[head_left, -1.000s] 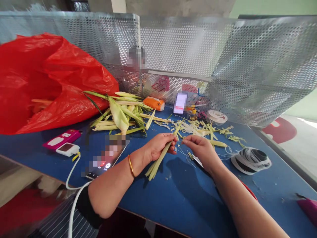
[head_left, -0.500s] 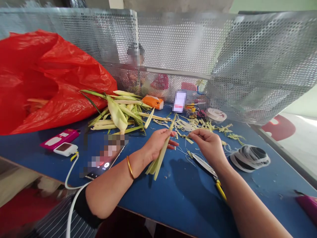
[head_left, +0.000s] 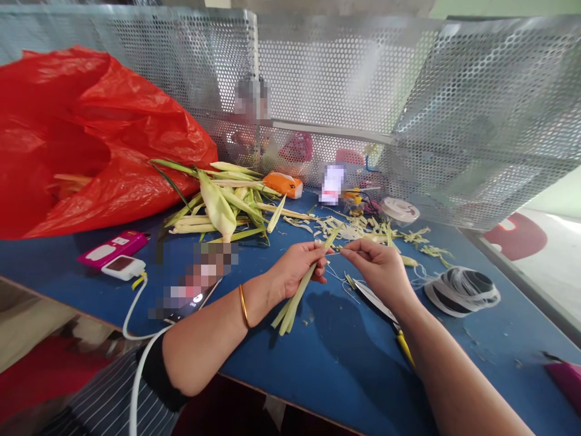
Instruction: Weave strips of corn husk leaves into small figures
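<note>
My left hand [head_left: 295, 271] is closed around a pale green corn husk bundle [head_left: 297, 301], which slants across the palm with its loose ends hanging toward me. A thin pale thread [head_left: 334, 252] stretches from the bundle to my right hand [head_left: 380, 263], whose thumb and fingertips pinch it. Beneath the right hand lies a pair of scissors [head_left: 374, 300] with yellow handles, partly covered by the forearm. To the right sits a spool of whitish thread [head_left: 463, 292], with loose strands trailing left. Cut husk scraps [head_left: 347, 230] lie just beyond my hands.
A heap of corn husks [head_left: 218, 209] lies back left beside a large red plastic bag [head_left: 149, 139]. Nearer are a phone [head_left: 195, 297] and a white device [head_left: 122, 266] with a cable. An orange tissue pack [head_left: 284, 184] and a tape roll [head_left: 400, 211] stand before the perforated metal screen [head_left: 318, 79].
My hands have come closer together. The left fingers have closed more around the husk bundle, and the thread now runs taut between the bundle and my right fingertips. The view has shifted slightly.
</note>
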### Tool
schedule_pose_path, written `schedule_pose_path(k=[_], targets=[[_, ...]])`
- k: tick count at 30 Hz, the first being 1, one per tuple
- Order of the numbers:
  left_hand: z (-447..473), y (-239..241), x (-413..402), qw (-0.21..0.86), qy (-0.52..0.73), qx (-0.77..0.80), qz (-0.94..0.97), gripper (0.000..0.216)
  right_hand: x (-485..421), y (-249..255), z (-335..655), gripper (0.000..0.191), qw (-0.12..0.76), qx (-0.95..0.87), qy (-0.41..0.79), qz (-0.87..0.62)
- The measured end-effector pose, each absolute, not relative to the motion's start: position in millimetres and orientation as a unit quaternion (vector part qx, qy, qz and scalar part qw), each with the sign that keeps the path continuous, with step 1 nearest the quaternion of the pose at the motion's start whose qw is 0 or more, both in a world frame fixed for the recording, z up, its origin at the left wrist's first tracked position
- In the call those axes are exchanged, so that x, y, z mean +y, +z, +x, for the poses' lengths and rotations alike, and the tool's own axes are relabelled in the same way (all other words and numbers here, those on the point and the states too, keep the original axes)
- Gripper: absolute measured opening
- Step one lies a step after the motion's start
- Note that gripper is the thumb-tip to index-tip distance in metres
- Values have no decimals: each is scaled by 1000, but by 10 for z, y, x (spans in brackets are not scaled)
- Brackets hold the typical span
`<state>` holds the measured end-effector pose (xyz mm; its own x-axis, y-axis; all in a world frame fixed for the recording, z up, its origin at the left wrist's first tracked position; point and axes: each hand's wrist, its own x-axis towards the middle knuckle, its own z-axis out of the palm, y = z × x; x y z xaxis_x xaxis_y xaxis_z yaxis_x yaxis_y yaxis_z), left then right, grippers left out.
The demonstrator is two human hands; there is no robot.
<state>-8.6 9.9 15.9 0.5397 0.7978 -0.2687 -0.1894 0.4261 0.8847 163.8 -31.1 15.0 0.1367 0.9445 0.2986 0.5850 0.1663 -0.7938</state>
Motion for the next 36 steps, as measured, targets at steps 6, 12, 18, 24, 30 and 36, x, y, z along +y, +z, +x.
schedule_pose_path(k=[6,12,18,24,30,36], targets=[[-115,170,66,618,303,410,598,17,-396,283,1654,22,406,-681,104,-600],[-190,206,51,556,180,310,750,23,-441,371,1699,21,366,-749,81,-546],[-219,223,69,543,136,263,786,25,-422,390,1777,20,371,-740,139,-544],[-255,327,4,599,127,193,767,23,-350,369,1834,30,376,-667,297,-571],[-216,327,49,675,254,226,655,20,-264,202,1732,43,425,-531,454,-575],[-194,274,133,673,357,312,568,18,-318,181,1627,34,414,-662,309,-543]])
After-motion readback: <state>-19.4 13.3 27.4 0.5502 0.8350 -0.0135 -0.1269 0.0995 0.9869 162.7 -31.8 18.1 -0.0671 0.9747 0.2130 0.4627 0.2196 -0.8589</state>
